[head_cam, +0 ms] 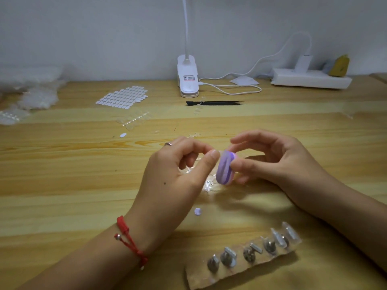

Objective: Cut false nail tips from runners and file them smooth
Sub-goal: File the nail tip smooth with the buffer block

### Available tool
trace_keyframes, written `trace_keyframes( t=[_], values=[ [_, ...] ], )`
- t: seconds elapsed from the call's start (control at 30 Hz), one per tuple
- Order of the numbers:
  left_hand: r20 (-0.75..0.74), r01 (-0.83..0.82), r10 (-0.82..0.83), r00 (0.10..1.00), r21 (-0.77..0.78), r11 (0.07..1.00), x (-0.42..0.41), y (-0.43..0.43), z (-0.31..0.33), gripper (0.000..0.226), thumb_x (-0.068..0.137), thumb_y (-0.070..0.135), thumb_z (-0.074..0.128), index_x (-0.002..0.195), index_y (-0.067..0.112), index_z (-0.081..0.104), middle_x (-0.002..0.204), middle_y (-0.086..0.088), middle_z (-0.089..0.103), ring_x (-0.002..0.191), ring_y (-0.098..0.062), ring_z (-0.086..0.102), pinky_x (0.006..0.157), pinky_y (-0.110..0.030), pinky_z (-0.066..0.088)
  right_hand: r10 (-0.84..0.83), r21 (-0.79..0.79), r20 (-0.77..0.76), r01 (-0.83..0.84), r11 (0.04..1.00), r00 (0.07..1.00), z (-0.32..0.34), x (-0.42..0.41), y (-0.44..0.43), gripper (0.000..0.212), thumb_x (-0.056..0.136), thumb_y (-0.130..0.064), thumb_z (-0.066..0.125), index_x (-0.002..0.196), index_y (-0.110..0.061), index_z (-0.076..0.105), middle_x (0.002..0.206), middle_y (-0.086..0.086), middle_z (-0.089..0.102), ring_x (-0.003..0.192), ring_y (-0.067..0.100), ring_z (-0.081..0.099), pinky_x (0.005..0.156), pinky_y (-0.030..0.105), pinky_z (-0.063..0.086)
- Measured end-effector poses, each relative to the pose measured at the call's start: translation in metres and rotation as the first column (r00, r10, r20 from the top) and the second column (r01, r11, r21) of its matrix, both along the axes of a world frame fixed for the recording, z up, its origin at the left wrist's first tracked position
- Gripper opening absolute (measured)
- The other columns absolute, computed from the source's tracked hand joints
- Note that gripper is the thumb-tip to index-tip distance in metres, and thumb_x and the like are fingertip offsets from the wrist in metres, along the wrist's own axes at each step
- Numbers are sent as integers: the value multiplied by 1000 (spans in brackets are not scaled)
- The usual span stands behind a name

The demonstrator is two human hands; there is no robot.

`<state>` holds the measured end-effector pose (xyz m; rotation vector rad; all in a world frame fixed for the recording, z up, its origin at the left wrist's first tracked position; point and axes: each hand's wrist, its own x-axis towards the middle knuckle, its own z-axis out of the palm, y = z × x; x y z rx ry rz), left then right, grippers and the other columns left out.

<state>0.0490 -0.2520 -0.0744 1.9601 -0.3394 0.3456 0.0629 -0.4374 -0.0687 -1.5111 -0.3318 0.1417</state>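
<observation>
1. Nail tip (219,153): a small clear piece pinched in the left grip (178,170), held above the desk (62,174) and against the upper end of the purple file (224,170). The fingertips hide most of it, so its outline cannot be confirmed.
2. Step in hand, as judged: filing. The tip appears to be free of its runner, with its edge presented to the file.
3. Left grip: narrow, thumb and forefinger closed on the nail tip, and the other fingers curled loosely behind.
4. Right grip (272,162): holds the file near its middle, thumb on the near face and fingers behind. The file stands roughly upright, with its lower end just above the desk.
5. Next move, as judged: short, light strokes across the cut edge, turning the tip in the pinch to reach each side. The piece is small and slick, so the pinch must be firm without bending it. A slip would drop it among the scraps.
6. Runner scraps (209,184): clear offcuts lie on the desk directly beneath both grips.
7. Stock: a clear runner of uncut tips (136,120) lies further back, well apart from the grips. More cutting and filing appears outstanding.
</observation>
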Motion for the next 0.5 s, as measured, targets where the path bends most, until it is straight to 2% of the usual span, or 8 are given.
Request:
trace_keyframes(
  t=[0.13,0.27,0.4,0.5],
  values=[
    [-23,69,-68,997,46,997,-1,-2,-1,13,78,38,61,71,29,67,58,14,39,59,-3,40,56,-18,31,-99,145,-38,104,984,994,-1,4,-3,29,52,-25,81,80,-29,77,85,-2,74,69,13,71,55,21,55],
    [-36,25,-26,999,-18,1000,1,0,-1,13,77,37,61,71,27,67,58,15,39,56,-2,39,54,-13,30,-1,18,5,1,1000,1000,0,0,1,29,54,-24,81,82,-27,76,88,-1,74,65,17,71,56,22,56],
    [-35,60,-60,998,3,998,-1,-1,-1,14,77,38,62,71,26,67,59,14,39,57,-2,39,54,-14,29,-93,120,-33,97,988,995,-2,3,-3,27,51,-27,81,78,-30,76,86,-3,74,68,14,71,54,21,55],
    [-6,27,-26,1000,13,1000,0,0,0,14,78,37,61,71,26,66,62,13,40,60,-3,40,56,-15,29,-20,39,1,20,999,1000,0,1,0,26,54,-25,81,79,-27,76,86,-3,73,66,15,70,56,22,55]
  ],
)
